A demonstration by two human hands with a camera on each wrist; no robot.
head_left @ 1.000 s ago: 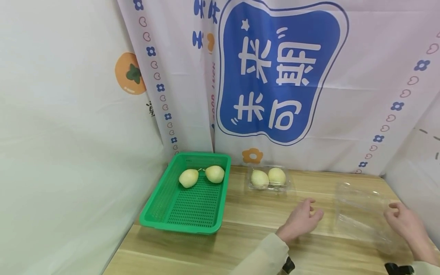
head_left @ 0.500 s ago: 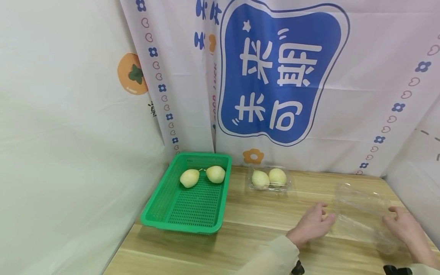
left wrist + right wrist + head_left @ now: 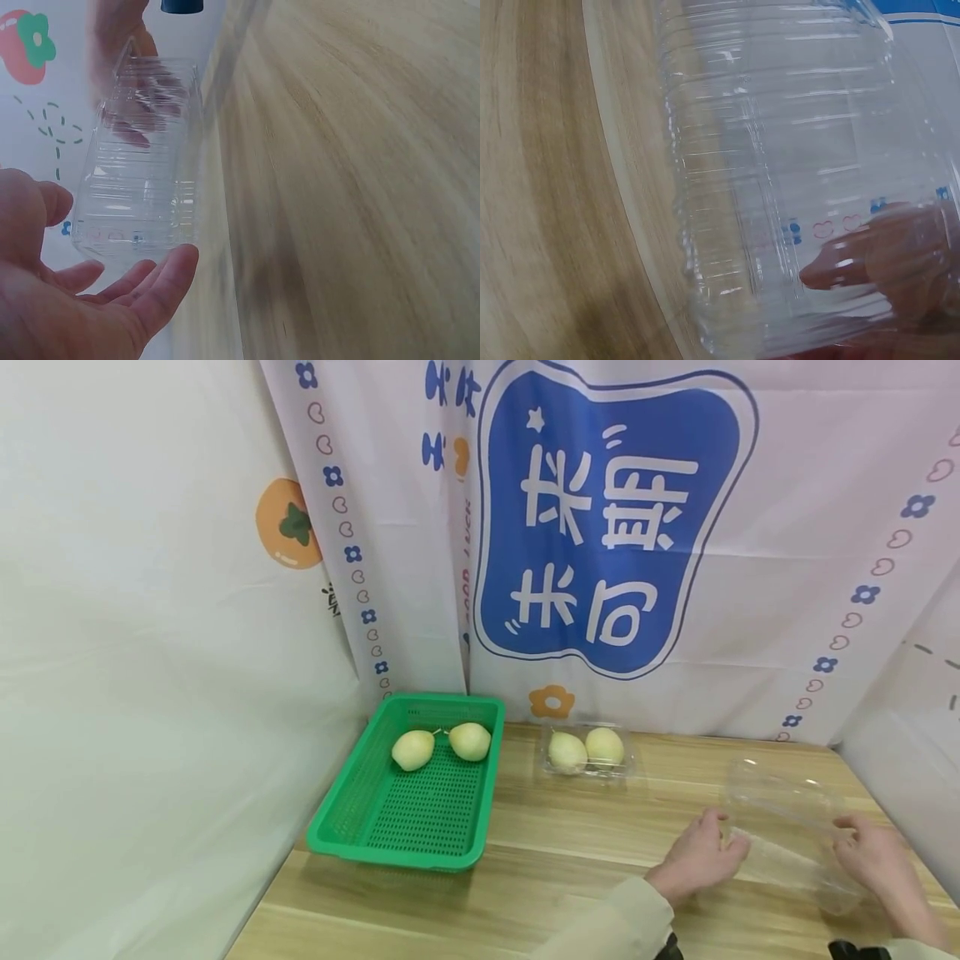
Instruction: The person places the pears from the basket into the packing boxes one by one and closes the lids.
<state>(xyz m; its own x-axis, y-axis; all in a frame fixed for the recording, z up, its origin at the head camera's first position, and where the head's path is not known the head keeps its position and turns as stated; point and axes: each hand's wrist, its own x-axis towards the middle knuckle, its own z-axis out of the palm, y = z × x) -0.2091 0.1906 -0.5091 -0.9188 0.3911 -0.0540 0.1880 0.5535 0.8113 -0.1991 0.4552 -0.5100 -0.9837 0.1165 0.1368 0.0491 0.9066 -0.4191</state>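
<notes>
Head view shows the left hand (image 3: 701, 860) and the right hand (image 3: 873, 860) closing in from either side on an empty clear plastic box (image 3: 787, 835) that lies open on the wooden table (image 3: 562, 860), directly between them. The left hand's fingers are spread and loosely bent, its fingertips at the box's near-left edge; from the left wrist view the palm is open beneath the ribbed wall with a slim gap, so I judge it is touching lightly at most. The right hand has its fingers against the far-right wall, and the right wrist view shows a fingertip (image 3: 840, 270) pressed on the plastic from behind (whether the thumb closes the pinch is hidden, so I cannot tell).

What could go wrong: the box is thin and slick, so a squeeze from both sides may buckle its walls or make it spring out sideways. It also sits close to the table edge beyond the right hand, and a push from the left hand alone could slide it off. The hinged lid may flop shut if lifted unevenly.

Counted: two hands; one empty clear box between them; one filled clear box (image 3: 587, 752) well beyond the left hand, holding two pears; one green basket (image 3: 408, 810) farther to the left, holding two more pears. Four pears altogether.
</notes>
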